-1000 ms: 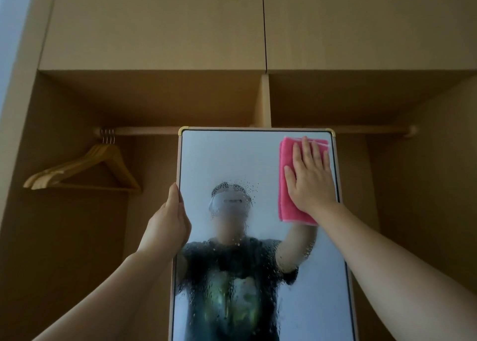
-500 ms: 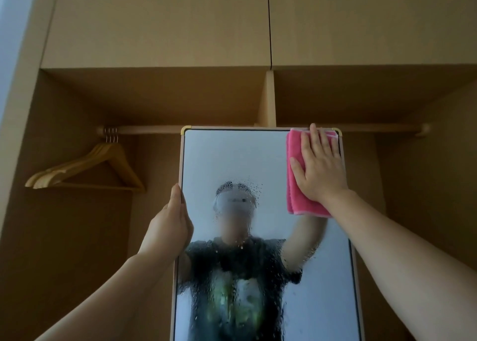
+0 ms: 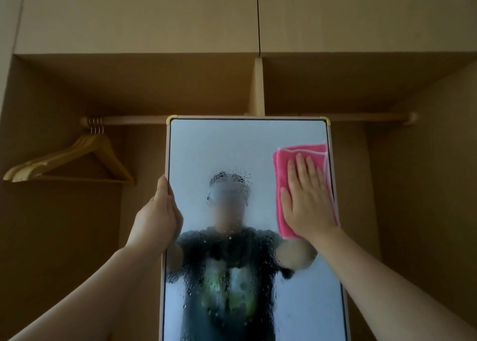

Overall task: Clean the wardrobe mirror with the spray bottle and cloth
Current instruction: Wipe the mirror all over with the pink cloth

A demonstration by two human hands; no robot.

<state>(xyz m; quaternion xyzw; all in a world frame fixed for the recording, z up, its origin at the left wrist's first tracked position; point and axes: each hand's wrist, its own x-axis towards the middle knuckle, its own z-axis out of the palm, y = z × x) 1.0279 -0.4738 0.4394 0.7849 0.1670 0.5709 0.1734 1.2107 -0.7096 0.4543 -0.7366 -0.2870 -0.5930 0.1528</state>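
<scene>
A tall framed mirror (image 3: 232, 149) stands upright in front of the open wardrobe, its glass beaded with spray droplets around the middle and lower part. My left hand (image 3: 157, 214) grips the mirror's left edge, thumb on the front of the frame. A folded pink cloth (image 3: 281, 175) lies flat against the glass at the upper right, a little below the top corner. My right hand (image 3: 305, 196) presses on it with straight, spread fingers. No spray bottle is in view.
Wooden hangers (image 3: 74, 160) hang at the left end of the wardrobe rail (image 3: 129, 120). A vertical divider (image 3: 259, 87) splits the shelf above the mirror. Closed upper cabinet doors (image 3: 154, 15) span the top.
My right hand has slid the pink cloth down from the mirror's top right corner. My left hand keeps its hold on the left edge.
</scene>
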